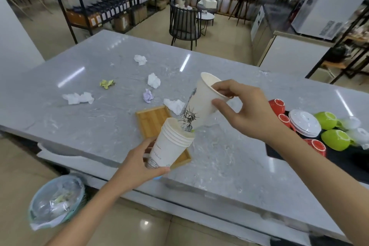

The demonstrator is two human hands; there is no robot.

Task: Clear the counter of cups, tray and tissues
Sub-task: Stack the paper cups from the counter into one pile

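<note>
My left hand (139, 164) grips a stack of white paper cups (169, 144), tilted, above the counter's near edge. My right hand (243, 110) pinches the rim of a single white paper cup (201, 102) printed with a statue drawing; its base dips into the top of the stack. Beneath the cups a bamboo tray (151, 120) lies on the grey counter (79, 122), partly hidden by the stack. Several crumpled tissues are scattered beyond: white ones (78, 98) (140, 59) (154, 80) (174, 106), a yellow one (107, 83) and a lilac one (148, 96).
A bin lined with a plastic bag (57, 199) stands on the floor at the lower left. Red and green bowls (327, 120) and white lids (304, 123) sit on a black mat at the counter's right. Chairs, a small table and shelving stand behind.
</note>
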